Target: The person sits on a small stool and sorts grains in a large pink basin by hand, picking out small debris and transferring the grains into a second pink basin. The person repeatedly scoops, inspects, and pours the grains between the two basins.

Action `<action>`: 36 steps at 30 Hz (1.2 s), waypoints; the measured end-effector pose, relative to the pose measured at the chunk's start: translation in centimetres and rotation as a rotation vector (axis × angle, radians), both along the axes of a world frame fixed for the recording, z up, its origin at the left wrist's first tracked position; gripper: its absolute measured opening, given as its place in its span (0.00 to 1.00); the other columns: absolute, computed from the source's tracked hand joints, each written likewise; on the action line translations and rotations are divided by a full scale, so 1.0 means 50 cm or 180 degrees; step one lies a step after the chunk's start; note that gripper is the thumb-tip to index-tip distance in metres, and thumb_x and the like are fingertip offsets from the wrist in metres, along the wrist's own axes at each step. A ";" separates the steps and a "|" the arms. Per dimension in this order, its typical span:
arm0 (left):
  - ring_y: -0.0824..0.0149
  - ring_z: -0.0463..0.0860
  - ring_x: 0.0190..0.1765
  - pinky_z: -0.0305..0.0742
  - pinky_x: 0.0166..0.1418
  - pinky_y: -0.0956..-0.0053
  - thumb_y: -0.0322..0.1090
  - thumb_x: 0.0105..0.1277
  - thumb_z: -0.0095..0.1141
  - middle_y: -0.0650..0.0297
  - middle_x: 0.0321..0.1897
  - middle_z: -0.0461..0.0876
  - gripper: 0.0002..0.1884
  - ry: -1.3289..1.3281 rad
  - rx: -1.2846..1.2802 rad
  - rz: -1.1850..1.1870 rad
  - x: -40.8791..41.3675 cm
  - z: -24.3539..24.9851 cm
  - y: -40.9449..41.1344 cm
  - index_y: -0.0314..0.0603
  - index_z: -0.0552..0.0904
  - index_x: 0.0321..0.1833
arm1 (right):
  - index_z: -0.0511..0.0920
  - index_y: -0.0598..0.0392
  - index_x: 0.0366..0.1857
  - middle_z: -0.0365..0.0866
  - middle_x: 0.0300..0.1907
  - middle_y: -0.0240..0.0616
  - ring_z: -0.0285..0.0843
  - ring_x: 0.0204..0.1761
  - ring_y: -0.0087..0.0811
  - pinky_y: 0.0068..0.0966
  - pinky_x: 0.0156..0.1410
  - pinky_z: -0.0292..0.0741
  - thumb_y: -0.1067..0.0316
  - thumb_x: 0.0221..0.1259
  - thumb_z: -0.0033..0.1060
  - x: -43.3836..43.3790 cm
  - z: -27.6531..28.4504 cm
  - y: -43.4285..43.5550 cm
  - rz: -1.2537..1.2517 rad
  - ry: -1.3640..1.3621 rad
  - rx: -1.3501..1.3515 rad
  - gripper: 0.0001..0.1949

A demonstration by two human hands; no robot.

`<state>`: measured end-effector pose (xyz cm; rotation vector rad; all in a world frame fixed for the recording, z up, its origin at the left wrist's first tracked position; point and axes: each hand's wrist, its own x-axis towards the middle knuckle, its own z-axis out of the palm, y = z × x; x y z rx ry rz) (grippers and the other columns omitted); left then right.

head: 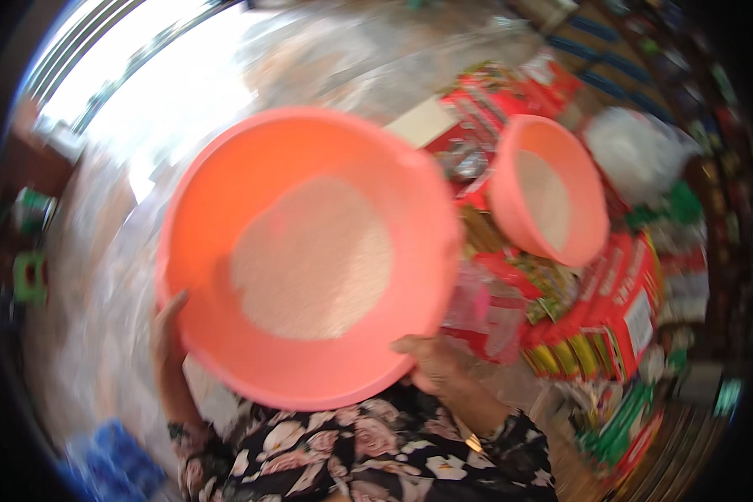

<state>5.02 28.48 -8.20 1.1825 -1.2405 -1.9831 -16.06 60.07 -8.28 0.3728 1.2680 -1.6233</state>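
Observation:
Before me is a large pink plastic basin (226, 188), held up in both hands. A pale grainy material (314, 263), perhaps grain, covers its bottom. My left hand (169, 332) grips the rim at the lower left, thumb over the edge. At the lower right, my right hand (430, 364) holds the rim with its thumb on top and the fingers mostly hidden beneath. To the right a smaller pink basin (580, 188), tilted in view, stands among packaged goods with similar pale material inside it.
Red packages (608, 307) lie below the smaller basin. A knotted white plastic bag (634, 150) sits beyond it. A green stool (30, 278) stands at the far left, and a blue wrapped pack (113, 461) lies at the lower left. Blurred glossy floor (94, 326) extends on the left.

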 end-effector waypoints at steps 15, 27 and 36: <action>0.64 0.80 0.46 0.76 0.51 0.70 0.30 0.53 0.53 0.58 0.47 0.80 0.26 0.0213 -0.1315 -0.0629 -0.147 0.089 -0.049 0.30 0.74 0.57 | 0.78 0.64 0.39 0.80 0.34 0.39 0.78 0.35 0.27 0.27 0.43 0.76 0.79 0.48 0.59 -0.115 -0.003 0.016 -0.0470 0.0833 -0.0874 0.11; 0.52 0.73 0.61 0.74 0.61 0.52 0.33 0.55 0.54 0.52 0.60 0.71 0.34 0.0613 -0.0732 -0.0737 -0.246 -0.032 -0.146 0.37 0.64 0.69 | 0.54 0.57 0.71 0.77 0.37 0.50 0.78 0.38 0.33 0.29 0.47 0.75 0.72 0.49 0.55 -0.238 0.011 -0.073 -0.0307 0.2608 -0.0541 0.39; 0.57 0.78 0.55 0.76 0.56 0.62 0.43 0.62 0.51 0.55 0.55 0.77 0.28 0.0203 -0.0599 -0.0967 -0.236 -0.090 -0.163 0.35 0.70 0.64 | 0.57 0.59 0.67 0.72 0.25 0.44 0.73 0.22 0.34 0.29 0.28 0.71 0.64 0.54 0.60 -0.219 -0.060 -0.097 -0.0468 0.2392 -0.0394 0.36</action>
